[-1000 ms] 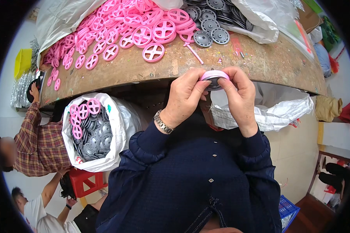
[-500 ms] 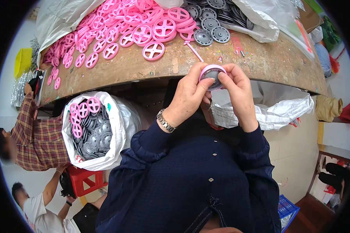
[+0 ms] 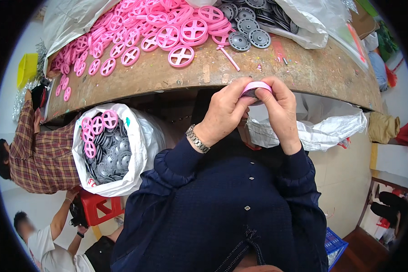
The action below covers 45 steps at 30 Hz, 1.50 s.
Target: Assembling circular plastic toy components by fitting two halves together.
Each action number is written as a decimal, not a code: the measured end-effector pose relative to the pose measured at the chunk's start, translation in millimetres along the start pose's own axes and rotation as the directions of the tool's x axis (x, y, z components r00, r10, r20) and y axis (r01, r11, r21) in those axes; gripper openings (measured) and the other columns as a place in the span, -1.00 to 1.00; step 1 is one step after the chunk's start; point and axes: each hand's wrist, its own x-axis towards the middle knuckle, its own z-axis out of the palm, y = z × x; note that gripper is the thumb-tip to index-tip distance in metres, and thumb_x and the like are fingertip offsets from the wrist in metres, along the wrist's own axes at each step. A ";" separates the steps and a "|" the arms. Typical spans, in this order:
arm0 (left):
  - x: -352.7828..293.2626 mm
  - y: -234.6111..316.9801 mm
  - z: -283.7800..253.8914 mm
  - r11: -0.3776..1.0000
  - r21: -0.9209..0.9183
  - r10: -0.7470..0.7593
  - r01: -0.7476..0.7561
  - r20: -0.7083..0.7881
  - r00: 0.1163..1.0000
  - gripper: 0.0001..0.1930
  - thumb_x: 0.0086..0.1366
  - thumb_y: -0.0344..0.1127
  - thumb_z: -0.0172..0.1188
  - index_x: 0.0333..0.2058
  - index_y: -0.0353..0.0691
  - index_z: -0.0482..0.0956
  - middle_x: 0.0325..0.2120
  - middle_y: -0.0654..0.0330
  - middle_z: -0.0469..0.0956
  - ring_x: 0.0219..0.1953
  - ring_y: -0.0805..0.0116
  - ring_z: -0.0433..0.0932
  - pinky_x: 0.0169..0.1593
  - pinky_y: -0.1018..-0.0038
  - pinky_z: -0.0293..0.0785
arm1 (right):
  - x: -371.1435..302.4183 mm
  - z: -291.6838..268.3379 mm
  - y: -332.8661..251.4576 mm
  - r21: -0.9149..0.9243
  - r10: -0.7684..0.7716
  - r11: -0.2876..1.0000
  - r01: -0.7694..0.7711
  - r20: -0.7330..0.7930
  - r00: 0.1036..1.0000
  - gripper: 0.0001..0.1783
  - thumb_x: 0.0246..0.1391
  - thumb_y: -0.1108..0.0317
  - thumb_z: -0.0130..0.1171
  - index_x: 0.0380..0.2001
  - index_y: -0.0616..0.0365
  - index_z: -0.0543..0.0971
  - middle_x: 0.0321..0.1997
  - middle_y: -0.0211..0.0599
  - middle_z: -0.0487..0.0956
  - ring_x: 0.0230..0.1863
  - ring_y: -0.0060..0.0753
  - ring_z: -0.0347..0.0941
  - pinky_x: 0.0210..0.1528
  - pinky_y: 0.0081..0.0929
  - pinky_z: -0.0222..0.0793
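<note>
Between both hands, just off the table's near edge, I hold a small toy wheel with a pink rim and a grey disc set in it. It is tilted so the ribbed pink edge shows. My left hand, with a metal watch at the wrist, grips its left side, fingers behind and thumb on the disc. My right hand pinches the right side, thumb at the lower rim. Beyond lies a heap of pink wheel rims, beside grey discs. A pink stick rests on the table near my fingers.
The worn wooden table curves across ahead. At my left stands a white sack of grey discs with several pink rims on top. Another white sack hangs open at the right. Two people and a red stool are at the left.
The wheel has tipped, turning from its grey face to its pink edge. My hands have shifted only slightly. The person in the checked shirt at the left has moved their head and arms.
</note>
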 end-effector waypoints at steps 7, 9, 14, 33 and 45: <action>2.7 -3.3 9.0 0.997 0.037 0.065 -0.067 0.039 0.997 -0.39 0.20 -0.50 0.20 0.23 -0.26 0.25 -0.09 -0.19 0.53 -0.07 -0.18 0.55 -0.05 0.20 0.51 | -1.6 -3.6 7.0 0.168 0.037 0.985 -0.029 -0.045 0.998 -0.87 0.25 0.43 0.11 -0.17 0.23 0.53 -0.26 -0.52 0.56 -0.19 -0.71 0.40 -0.11 -0.67 0.32; -2.7 -0.1 12.6 0.999 0.022 0.049 -0.049 0.001 0.999 -0.40 0.20 -0.52 0.18 0.23 -0.29 0.24 -0.11 -0.18 0.54 -0.09 -0.15 0.57 -0.06 0.21 0.52 | -3.2 -4.4 3.5 0.157 0.055 0.986 -0.050 -0.028 0.998 -0.86 0.26 0.43 0.11 -0.16 0.23 0.53 -0.25 -0.52 0.56 -0.19 -0.71 0.40 -0.11 -0.67 0.32; 0.8 3.7 11.2 0.918 0.286 0.279 -0.274 0.024 0.960 -0.33 0.12 -0.37 0.34 0.20 -0.28 0.30 -0.15 -0.12 0.52 -0.14 -0.11 0.53 -0.11 0.17 0.49 | -15.2 -23.1 -2.1 -0.069 -0.045 0.997 0.039 -0.102 0.994 -0.88 0.17 0.48 0.19 -0.23 0.26 0.54 -0.33 -0.46 0.56 -0.27 -0.68 0.42 -0.18 -0.64 0.36; 40.9 -47.4 -105.0 0.269 0.932 0.282 0.242 -0.316 0.906 -0.39 0.08 0.14 0.35 -0.01 -0.17 0.53 -0.17 0.09 0.51 -0.04 0.08 0.43 -0.06 0.11 0.37 | 16.9 -49.9 -27.5 -0.694 -0.242 0.675 0.250 0.113 0.964 -0.78 0.11 0.36 0.24 -0.21 0.26 0.59 -0.25 -0.13 0.60 -0.19 -0.11 0.55 -0.13 -0.36 0.43; 26.9 -28.3 -85.9 0.557 0.808 0.493 -0.190 -0.138 0.859 -0.24 0.00 -0.17 0.46 0.17 -0.26 0.34 -0.14 0.02 0.47 -0.07 0.02 0.43 0.04 0.14 0.36 | 145.8 2.1 26.0 -0.892 -0.383 0.204 0.403 0.306 0.871 -0.63 0.00 0.25 0.30 -0.14 0.20 0.55 -0.02 -0.17 0.52 -0.02 -0.01 0.45 -0.02 -0.19 0.42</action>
